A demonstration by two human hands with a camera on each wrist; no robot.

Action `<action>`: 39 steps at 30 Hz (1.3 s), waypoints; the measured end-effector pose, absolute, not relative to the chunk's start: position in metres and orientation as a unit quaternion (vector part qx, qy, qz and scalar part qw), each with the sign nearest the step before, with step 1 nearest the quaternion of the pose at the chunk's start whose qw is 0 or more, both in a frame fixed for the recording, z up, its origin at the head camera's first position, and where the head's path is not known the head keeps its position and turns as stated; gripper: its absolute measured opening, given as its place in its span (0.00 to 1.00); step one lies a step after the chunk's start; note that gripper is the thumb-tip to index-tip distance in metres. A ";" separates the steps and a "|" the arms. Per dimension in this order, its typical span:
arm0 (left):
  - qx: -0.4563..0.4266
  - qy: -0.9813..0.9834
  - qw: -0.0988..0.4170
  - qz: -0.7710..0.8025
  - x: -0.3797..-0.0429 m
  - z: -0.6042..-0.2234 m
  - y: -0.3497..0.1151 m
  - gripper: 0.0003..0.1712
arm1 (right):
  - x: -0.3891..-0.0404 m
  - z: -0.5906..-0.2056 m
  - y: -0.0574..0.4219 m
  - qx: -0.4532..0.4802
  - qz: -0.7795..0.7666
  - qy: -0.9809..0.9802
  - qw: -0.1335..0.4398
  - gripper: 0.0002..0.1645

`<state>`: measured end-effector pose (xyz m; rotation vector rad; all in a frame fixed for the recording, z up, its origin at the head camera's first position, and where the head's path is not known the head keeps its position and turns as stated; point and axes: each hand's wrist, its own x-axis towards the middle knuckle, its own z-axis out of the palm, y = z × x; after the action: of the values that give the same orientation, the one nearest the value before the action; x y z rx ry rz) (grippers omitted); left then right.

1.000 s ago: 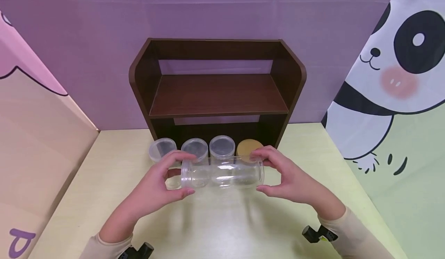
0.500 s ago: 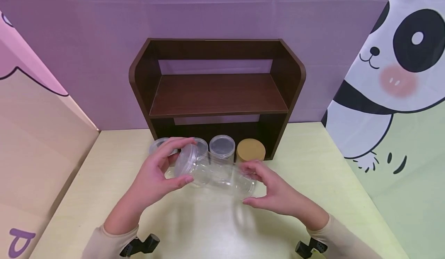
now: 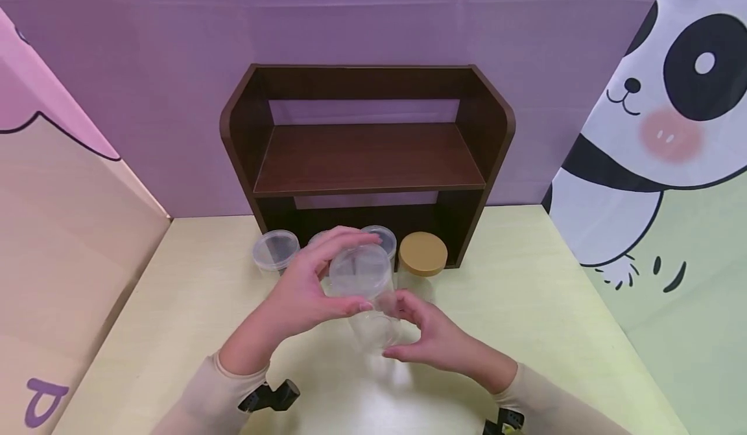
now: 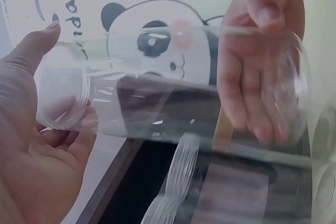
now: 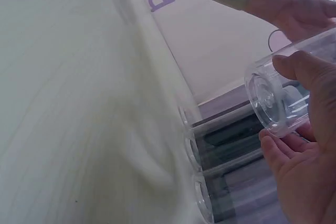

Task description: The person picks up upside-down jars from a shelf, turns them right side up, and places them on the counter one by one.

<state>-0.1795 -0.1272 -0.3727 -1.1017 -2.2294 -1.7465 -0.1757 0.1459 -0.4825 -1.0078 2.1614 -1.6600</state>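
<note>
A tall clear plastic jar point(image 3: 372, 328) with a translucent screw lid point(image 3: 360, 271) is held above the table between both hands, tilted with its lid up and toward the shelf. My left hand point(image 3: 306, 295) grips the lid end, thumb on the near side and fingers round the far side. Lower down, my right hand point(image 3: 434, 336) holds the base end between thumb and fingers. The left wrist view shows the jar's see-through body point(image 4: 163, 77) with nothing inside. In the right wrist view, the round base point(image 5: 268, 100) sits within the right hand's fingers.
A dark brown two-level shelf point(image 3: 370, 159) stands at the back against a purple wall. Before it several clear jars stand in a row, including a clear-lidded one point(image 3: 276, 250) at left and a gold-lidded one point(image 3: 423, 253) at right. My left hand partly hides the row's middle.
The jar has turned from lying level across the view to tilted, lid end up. My left hand has moved right and slightly up; my right hand has moved left and down.
</note>
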 end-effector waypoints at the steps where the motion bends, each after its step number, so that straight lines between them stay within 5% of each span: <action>1: -0.367 -0.735 0.049 -0.568 -0.180 -0.373 -0.123 0.47 | -0.176 -0.483 0.145 -0.340 -0.566 0.741 0.121 0.45; 23: -0.387 -0.743 0.031 -0.545 -0.184 -0.374 -0.110 0.49 | -0.179 -0.485 0.140 -0.331 -0.550 0.761 0.094 0.47; 39: -0.365 -0.763 0.076 -0.528 -0.189 -0.381 -0.160 0.52 | -0.171 -0.488 0.178 -0.317 -0.519 0.794 0.017 0.42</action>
<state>-0.1891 -0.1596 -0.3812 -1.0945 -2.2875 -1.5823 -0.1712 0.1779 -0.4884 -0.9844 2.4670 -1.6137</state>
